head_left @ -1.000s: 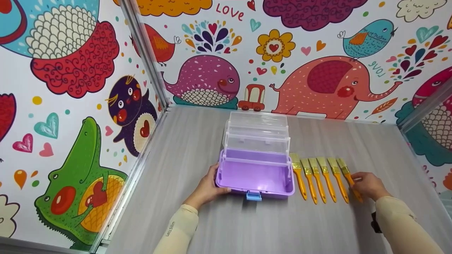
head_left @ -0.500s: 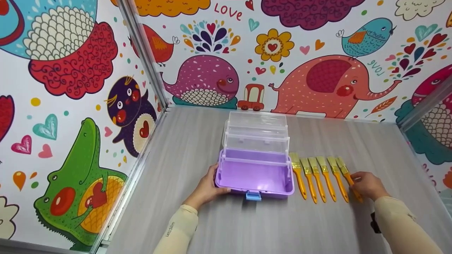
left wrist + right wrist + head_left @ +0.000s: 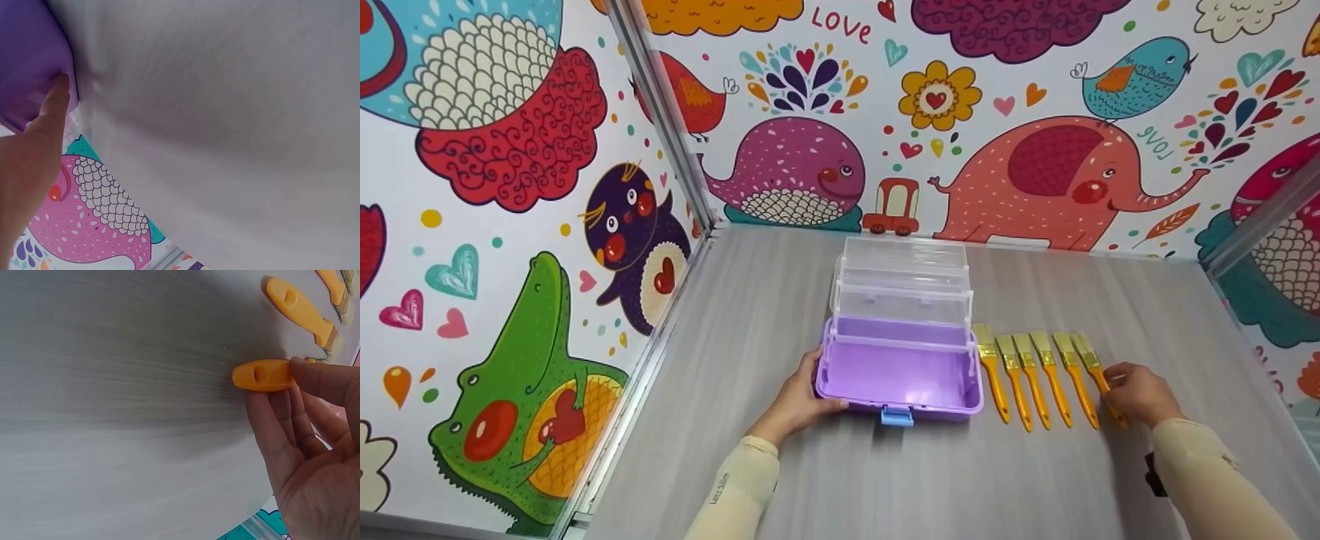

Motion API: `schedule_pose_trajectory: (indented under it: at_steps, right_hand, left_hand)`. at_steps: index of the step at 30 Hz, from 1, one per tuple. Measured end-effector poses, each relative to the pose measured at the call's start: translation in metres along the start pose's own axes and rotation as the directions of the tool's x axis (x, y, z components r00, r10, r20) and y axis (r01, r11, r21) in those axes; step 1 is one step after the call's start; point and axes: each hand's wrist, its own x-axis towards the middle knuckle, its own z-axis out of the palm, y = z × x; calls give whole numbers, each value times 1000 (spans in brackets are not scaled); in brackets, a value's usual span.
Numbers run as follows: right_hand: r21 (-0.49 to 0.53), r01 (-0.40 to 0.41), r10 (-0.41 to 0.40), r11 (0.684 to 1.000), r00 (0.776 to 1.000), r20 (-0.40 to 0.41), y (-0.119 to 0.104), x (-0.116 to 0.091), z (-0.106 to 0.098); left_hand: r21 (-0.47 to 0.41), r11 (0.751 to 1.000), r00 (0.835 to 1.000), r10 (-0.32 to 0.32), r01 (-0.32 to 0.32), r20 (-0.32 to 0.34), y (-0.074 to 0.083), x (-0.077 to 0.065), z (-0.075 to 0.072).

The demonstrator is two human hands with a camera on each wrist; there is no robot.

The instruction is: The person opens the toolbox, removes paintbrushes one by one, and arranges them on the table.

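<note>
A purple storage box [image 3: 900, 371] stands raised open on the table, its clear tiered trays [image 3: 906, 304] folded back behind it. At its front left corner my left hand [image 3: 797, 399] grips it, thumb at the front and fingers along the side wall. The left wrist view has one finger against the purple wall [image 3: 34, 56]. My right hand [image 3: 1144, 394] pinches the handle of the rightmost paintbrush [image 3: 1089, 358] between thumb and fingers. In the right wrist view its orange handle end [image 3: 259, 375] sticks out beyond the thumb; the bristles are hidden there.
Several more flat paintbrushes [image 3: 1056, 371] with orange handles lie in a row between the box and my right hand, bristles pointing away. A blue latch [image 3: 897, 416] hangs at the box front. Patterned wall panels [image 3: 780, 172] enclose the grey table [image 3: 960, 480] at back and sides.
</note>
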Motion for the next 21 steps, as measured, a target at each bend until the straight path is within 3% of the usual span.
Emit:
schedule_pose_trajectory:
  at_steps: [13,21]
  right_hand:
    - [-16,-15,14,1000,1000,-10,4,0,-2]
    - [-32,25,-25,999,1000,8,3,-7,-12]
  left_hand:
    - [-7,1000,1000,18,-18,8,-1,0,0]
    - [13,1000,1000,10,-11,25,1,1,-4]
